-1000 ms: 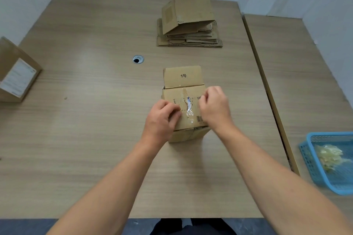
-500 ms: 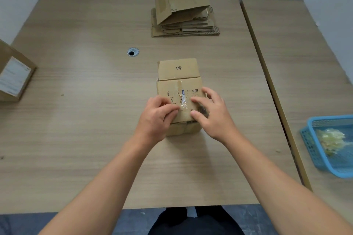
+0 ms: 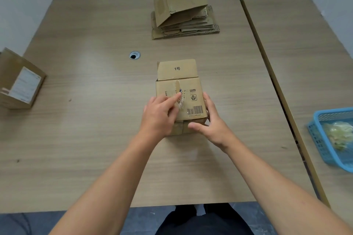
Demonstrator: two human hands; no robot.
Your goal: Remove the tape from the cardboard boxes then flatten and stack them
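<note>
A taped cardboard box lies at the middle of the table. The left hand rests on its top, forefinger stretched onto a crumpled strip of clear tape. Its other fingers curl out of sight, so I cannot tell whether they pinch anything. The right hand is released, its straight fingers braced against the box's right side and its thumb at the near face. The left hand hides the box's near left corner. The frame edge cuts off a blue basket at the right.
</note>
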